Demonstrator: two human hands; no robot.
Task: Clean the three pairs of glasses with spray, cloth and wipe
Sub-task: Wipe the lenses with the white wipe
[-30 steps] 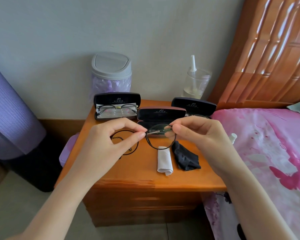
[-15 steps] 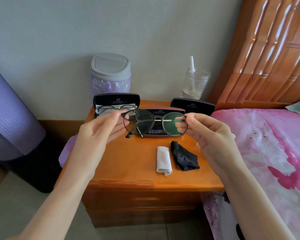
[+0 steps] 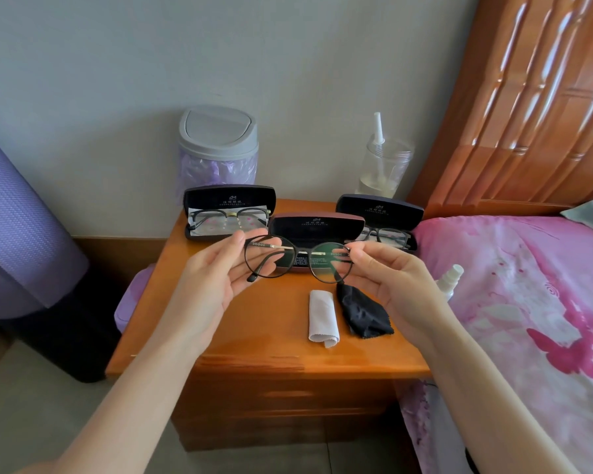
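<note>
Round black glasses (image 3: 297,260) hang above the wooden nightstand (image 3: 254,323), folded. My left hand (image 3: 220,278) pinches their left end and my right hand (image 3: 387,278) pinches their right end. Behind them an open brown case (image 3: 317,224) holds nothing that I can see. A second pair (image 3: 228,215) lies in an open black case (image 3: 229,200) at the back left. A third pair (image 3: 387,236) lies in another open case (image 3: 380,208) at the back right. A folded white wipe (image 3: 322,318) and a crumpled black cloth (image 3: 363,313) lie near the front. A small spray bottle (image 3: 451,277) rests on the bed edge.
A grey swing-lid bin (image 3: 218,148) with a purple liner and a clear jar (image 3: 384,169) with a white nozzle stand against the wall. The pink bedspread (image 3: 528,302) and wooden headboard (image 3: 534,97) are on the right. A purple rolled mat (image 3: 18,227) stands on the left.
Both hands lifted the round glasses off the tabletop, turned them lenses toward me and now hold them level in front of the brown case.
</note>
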